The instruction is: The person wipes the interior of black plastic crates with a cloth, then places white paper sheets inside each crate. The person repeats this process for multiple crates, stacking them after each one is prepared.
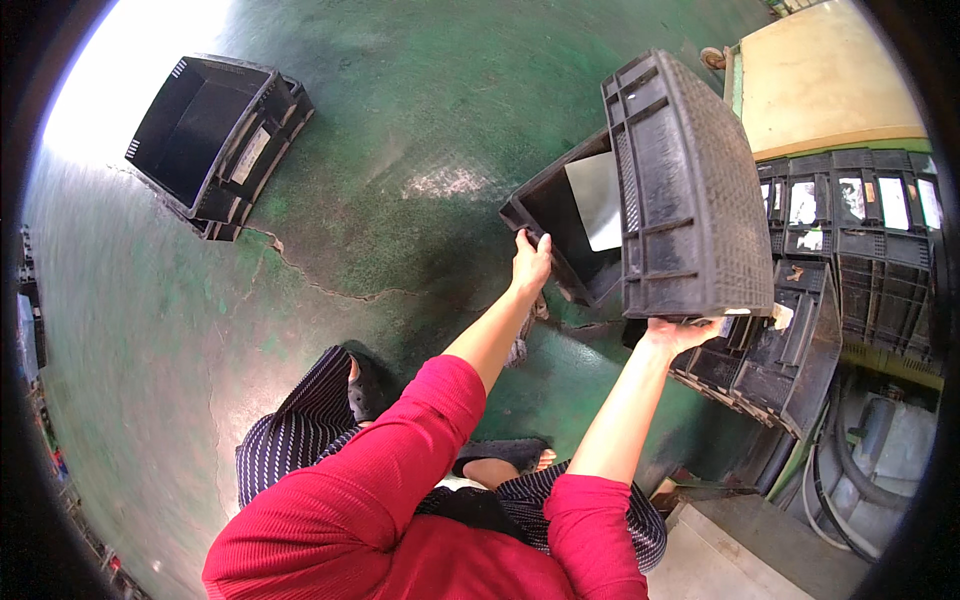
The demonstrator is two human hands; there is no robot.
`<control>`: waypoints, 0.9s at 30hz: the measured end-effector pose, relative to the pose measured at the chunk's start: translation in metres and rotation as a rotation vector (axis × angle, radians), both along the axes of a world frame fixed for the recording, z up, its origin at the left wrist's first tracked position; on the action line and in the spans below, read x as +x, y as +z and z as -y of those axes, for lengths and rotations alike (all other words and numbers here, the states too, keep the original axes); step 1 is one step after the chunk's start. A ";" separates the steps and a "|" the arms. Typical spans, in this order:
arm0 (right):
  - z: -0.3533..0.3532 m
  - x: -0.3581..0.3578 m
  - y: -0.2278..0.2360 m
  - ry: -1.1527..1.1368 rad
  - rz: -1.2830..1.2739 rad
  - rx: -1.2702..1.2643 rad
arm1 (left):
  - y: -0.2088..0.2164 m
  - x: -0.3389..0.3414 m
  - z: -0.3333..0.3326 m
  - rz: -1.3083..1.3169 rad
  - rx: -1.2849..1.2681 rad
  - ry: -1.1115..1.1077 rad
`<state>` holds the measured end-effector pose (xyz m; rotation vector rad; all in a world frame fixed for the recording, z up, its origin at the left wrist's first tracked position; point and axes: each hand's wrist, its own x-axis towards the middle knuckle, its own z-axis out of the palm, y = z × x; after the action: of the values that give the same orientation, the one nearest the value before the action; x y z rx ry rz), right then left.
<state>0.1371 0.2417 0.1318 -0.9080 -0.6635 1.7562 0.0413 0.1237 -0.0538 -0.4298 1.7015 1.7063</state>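
A black plastic crate (695, 190) is tipped on its side, its ribbed wall and textured base showing. My right hand (682, 336) is closed on its near lower edge, with some fingers hidden beneath. Left of it is another black crate's open end (548, 190), partly covered by the tipped one; a pale flat sheet (597, 200) shows inside. My left hand (532, 262) is closed on that crate's near left rim, thumb on top. Whether the two crates touch is hard to see.
More black crates (240, 165) stand stacked on the green floor (400, 150) at the far left. At the right are crates with white labels (850, 215), a cream-coloured board (830, 75) and hoses (850, 470). Cracks run across the floor.
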 end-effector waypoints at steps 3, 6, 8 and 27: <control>-0.007 -0.004 0.016 0.010 -0.056 0.028 | 0.008 -0.008 0.004 0.049 0.319 -0.443; -0.022 0.000 0.027 -0.040 -0.019 0.196 | 0.033 -0.012 -0.009 -0.067 0.110 -0.973; -0.031 -0.001 0.040 -0.125 -0.026 0.202 | 0.039 -0.029 -0.009 -0.037 0.043 -1.092; 0.212 -0.065 -0.099 1.265 0.795 1.950 | 0.136 -0.144 0.280 -0.038 0.043 -0.513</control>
<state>0.0717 0.0296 0.0327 0.5041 -3.0275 0.5253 -0.1027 -0.1559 0.0820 0.0626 1.6217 1.3732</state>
